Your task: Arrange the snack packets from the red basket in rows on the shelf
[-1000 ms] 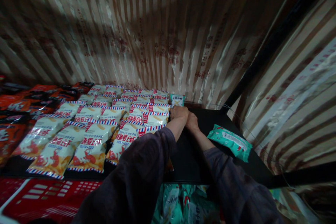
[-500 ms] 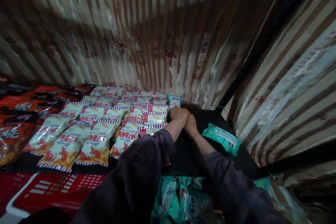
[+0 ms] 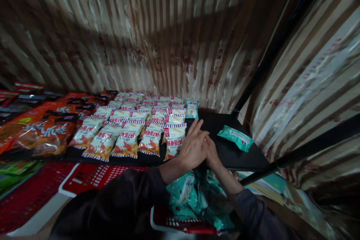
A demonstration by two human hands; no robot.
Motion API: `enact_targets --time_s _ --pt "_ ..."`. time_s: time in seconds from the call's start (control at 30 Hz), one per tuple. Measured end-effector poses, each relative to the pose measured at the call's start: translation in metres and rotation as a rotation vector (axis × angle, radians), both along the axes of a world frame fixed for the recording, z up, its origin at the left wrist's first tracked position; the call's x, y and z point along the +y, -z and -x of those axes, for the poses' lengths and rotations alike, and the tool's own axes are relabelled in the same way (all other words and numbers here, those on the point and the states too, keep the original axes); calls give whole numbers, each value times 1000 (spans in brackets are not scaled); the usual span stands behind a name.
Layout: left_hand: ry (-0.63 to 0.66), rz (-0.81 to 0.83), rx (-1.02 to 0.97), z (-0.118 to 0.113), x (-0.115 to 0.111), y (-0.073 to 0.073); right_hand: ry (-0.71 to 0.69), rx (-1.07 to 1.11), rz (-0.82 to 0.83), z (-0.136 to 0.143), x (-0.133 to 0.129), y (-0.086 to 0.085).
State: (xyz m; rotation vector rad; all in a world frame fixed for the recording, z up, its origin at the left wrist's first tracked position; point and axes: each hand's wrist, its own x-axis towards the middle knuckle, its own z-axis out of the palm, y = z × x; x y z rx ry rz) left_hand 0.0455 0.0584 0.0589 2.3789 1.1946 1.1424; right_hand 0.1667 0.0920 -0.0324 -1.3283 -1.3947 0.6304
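My left hand (image 3: 194, 145) is over the front part of the black shelf (image 3: 208, 123), its fingers stretched out and pointing away from me. Nothing shows in it. Touching it on the right is my right hand (image 3: 212, 153), whose fingers are mostly hidden behind the left. Just beyond the fingertips, a small teal-and-white snack bag (image 3: 192, 109) stands at the back of the shelf, apart from my hands. To the right lies another teal snack bag (image 3: 236, 138) on its side. White snack bags with red lettering (image 3: 174, 135) fill rows directly left of my left hand.
Orange snack bags (image 3: 54, 133) lie farther left. Below the shelf edge, a red basket (image 3: 194, 225) holds several teal bags (image 3: 184, 195), and another red basket (image 3: 92, 174) is to its left. A black post (image 3: 250, 90) and striped sheeting (image 3: 157, 45) bound the shelf.
Both hands have drawn back from the small teal bag at the rear toward the shelf's front, leaving it standing there. The left fingers have straightened. The view has shifted left.
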Motion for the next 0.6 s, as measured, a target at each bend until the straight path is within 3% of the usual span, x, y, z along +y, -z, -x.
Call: enact_targets --time_s 0.13,0.27,0.6 --pt "-110 -176 131 48 -12 30 58 152 110 31 -19 3" --pt "-222 -220 210 72 -10 54 76 223 128 53 -12 -1" --pt "-126 -330 181 81 5 65 84 147 82 77 -3 -5"
